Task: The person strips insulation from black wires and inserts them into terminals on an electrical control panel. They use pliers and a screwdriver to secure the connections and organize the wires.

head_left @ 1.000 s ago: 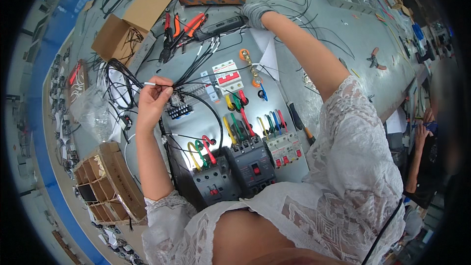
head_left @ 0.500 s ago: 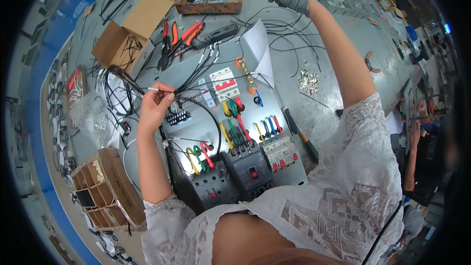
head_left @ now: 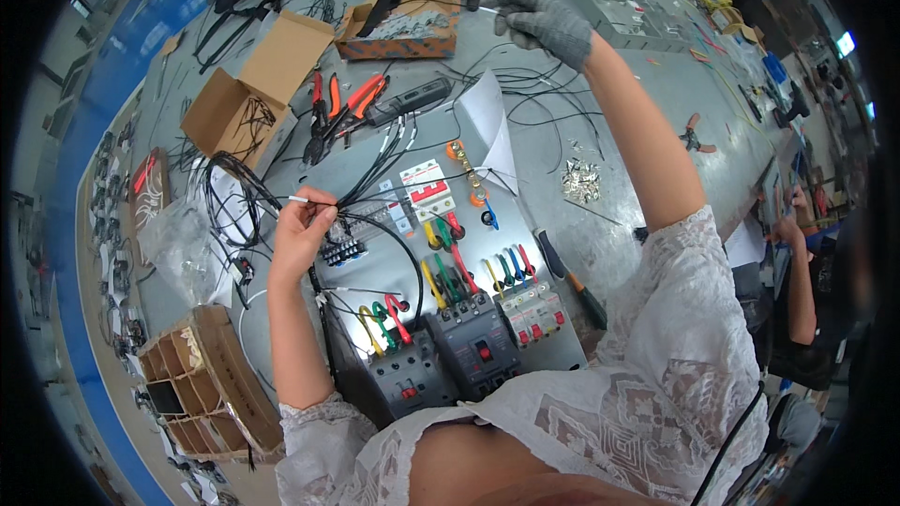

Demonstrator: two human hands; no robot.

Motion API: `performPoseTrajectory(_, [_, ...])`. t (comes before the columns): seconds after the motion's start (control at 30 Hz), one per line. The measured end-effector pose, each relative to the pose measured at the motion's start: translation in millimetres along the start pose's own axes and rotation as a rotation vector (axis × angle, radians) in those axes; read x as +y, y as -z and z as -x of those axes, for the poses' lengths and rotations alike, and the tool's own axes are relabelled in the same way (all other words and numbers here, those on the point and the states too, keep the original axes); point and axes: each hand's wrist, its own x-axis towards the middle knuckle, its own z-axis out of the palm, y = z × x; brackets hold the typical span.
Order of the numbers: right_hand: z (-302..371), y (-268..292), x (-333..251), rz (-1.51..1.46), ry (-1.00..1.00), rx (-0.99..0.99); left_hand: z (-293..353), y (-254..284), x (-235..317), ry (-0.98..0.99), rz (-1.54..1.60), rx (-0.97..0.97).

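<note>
Black wire (head_left: 375, 178) with white tip pinched in left hand (head_left: 302, 232) fingers, above the grey panel (head_left: 525, 225) on the worktop. Right hand (head_left: 544, 23), gloved, reaches far beside the cardboard box (head_left: 398, 33); fingers curled, grip unclear.

Two hands show: a bare left hand (head_left: 302, 230) and a gloved right hand (head_left: 544, 21). Two large black breakers (head_left: 441, 361) sit side by side on one grey mounting panel (head_left: 553, 253). Three open cardboard boxes lie about: one (head_left: 246, 98) at upper left, one (head_left: 398, 30) holding small metal parts, and one divided box (head_left: 202, 384) at lower left. One green-handled screwdriver (head_left: 574, 281) rests beside the panel. One pile of small metal terminals (head_left: 581, 180) lies on the table.
</note>
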Motion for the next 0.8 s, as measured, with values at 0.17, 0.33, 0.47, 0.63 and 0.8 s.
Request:
performPoseTrajectory(0.17, [42, 14, 10, 0.353, -0.046, -0.118, 2, 9, -2, 0.010, -0.039, 0.012])
performPoseTrajectory(0.33, [83, 89, 74, 0.785, -0.168, -0.035, -1, 2, -3, -0.002, -0.004, 0.030])
performPoseTrajectory(0.47, [84, 107, 101, 1.259, -0.229, 0.118, -2, 0, -2, 0.004, -0.002, 0.020])
performPoseTrajectory(0.63, [11, 33, 85, 0.916, -0.037, 0.306, 1, 2, 0, -0.012, -0.024, 0.021])
performPoseTrajectory(0.8, [-70, -46, 79, 0.790, -0.182, 0.217, 1, 5, -1, 0.012, -0.026, 0.021])
